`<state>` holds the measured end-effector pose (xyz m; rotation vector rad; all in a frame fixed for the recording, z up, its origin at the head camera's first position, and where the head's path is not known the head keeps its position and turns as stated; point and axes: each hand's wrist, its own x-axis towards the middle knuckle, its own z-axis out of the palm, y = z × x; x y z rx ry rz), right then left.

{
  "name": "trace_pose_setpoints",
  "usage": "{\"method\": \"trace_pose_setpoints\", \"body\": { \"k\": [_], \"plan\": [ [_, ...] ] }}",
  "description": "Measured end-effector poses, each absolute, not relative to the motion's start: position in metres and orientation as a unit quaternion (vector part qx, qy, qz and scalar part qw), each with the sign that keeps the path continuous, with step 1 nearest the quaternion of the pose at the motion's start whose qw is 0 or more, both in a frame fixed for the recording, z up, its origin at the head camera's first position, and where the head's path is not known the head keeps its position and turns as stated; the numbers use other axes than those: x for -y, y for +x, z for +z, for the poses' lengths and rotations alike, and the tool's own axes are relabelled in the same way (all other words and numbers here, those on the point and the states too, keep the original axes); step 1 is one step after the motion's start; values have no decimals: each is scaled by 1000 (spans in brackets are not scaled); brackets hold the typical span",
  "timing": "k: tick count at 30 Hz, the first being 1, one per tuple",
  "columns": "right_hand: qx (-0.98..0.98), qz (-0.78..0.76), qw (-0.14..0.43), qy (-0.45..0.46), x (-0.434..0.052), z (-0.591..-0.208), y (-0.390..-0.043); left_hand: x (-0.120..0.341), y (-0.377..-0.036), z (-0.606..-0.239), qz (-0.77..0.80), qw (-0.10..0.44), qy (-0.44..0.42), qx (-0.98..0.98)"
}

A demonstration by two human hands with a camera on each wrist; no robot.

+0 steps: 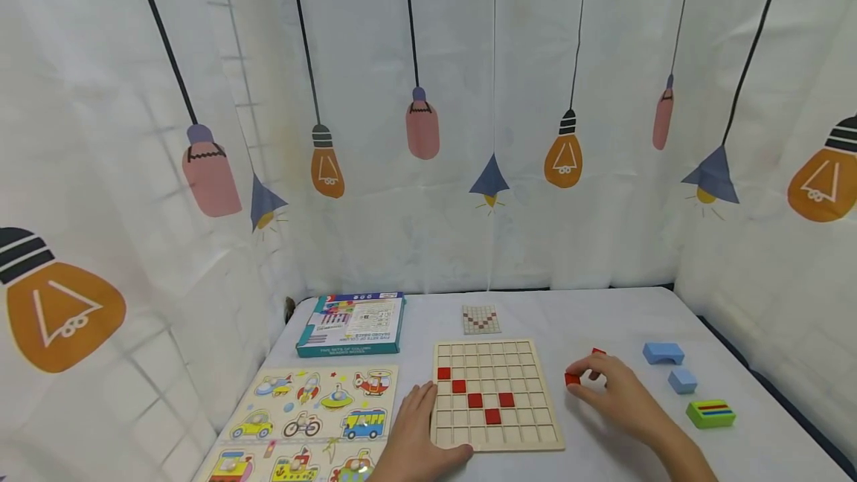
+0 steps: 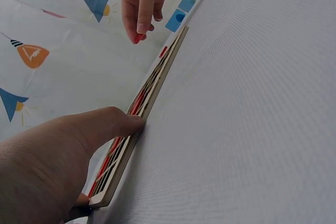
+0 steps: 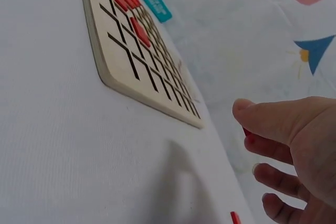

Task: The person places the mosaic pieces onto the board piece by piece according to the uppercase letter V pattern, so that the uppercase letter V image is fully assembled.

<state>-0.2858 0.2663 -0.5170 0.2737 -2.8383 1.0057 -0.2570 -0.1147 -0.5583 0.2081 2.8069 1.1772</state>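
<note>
A square wooden grid board (image 1: 495, 393) lies on the table with several red square tiles in its cells. My left hand (image 1: 423, 434) rests at the board's lower left corner, thumb along the near edge and fairly straight fingers beside the left edge. In the left wrist view its thumb (image 2: 118, 121) touches the board's rim. Right of the board, my right hand (image 1: 612, 393) pinches a red tile (image 1: 572, 379) between thumb and finger, above the table. Another red tile (image 1: 598, 352) lies behind that hand, partly hidden. In the right wrist view, fingers mostly cover the pinched tile.
A small patterned card (image 1: 480, 320) lies behind the board. At the back left is a teal-edged box (image 1: 351, 326), with a vehicle picture puzzle (image 1: 315, 422) in front. To the right are a blue arch block (image 1: 663, 353), a blue cube (image 1: 682, 380) and a green striped block (image 1: 710, 413).
</note>
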Motion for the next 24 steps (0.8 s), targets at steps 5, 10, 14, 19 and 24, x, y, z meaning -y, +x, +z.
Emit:
{"method": "trace_pose_setpoints", "body": {
  "k": [5, 10, 14, 19, 24],
  "plan": [
    [933, 337, 65, 108, -252, -514, -294, 116, -257, -558, 388, 48, 66, -918],
    [929, 352, 55, 104, -237, -515, -300, 115, -258, -558, 392, 52, 64, -916],
    [925, 360, 45, 109, -226, -518, -305, 115, -257, -558, 394, 49, 67, -916],
    [924, 362, 42, 114, -210, -522, -311, 114, -258, -558, 395, 52, 62, -915],
    [922, 364, 39, 129, -198, -528, -317, 114, -259, -558, 393, 55, 60, -916]
  ]
}}
